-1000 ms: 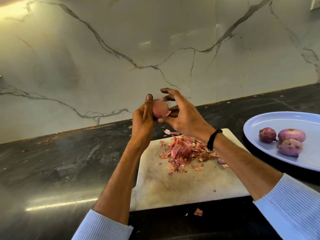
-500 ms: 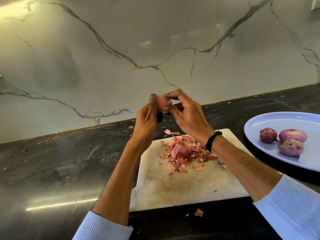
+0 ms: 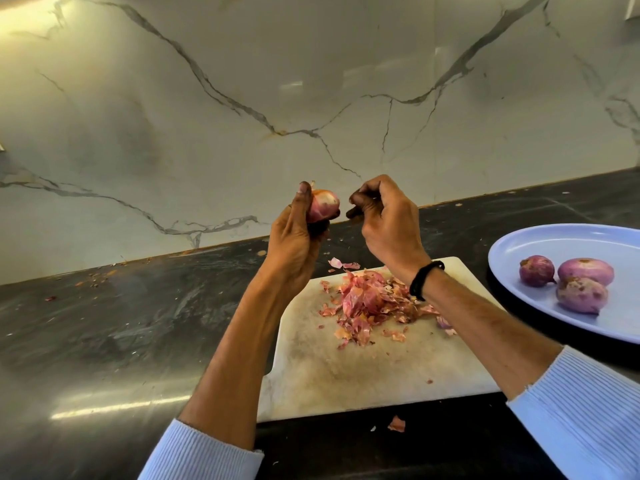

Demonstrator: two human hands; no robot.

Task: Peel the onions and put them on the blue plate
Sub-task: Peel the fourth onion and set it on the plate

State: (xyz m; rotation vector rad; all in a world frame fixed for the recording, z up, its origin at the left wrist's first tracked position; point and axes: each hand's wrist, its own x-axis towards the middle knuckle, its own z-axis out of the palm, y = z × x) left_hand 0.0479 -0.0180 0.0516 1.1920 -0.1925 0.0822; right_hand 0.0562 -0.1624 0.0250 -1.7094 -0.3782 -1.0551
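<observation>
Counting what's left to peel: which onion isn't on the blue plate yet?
The onion gripped in the left hand, raised off the counter; the other three onions lie on the blue plate.

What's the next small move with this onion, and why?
Probably move the right hand across to the onion that the left hand holds and pinch a strip: orange papery skin shows at its top, so it looks unready for the blue plate, where three peeled onions lie.

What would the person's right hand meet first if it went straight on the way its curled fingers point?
Probably the half-peeled pink onion held up in the left hand: the right hand points its fingertips leftward at it across a small gap, though depth is unclear.
</observation>
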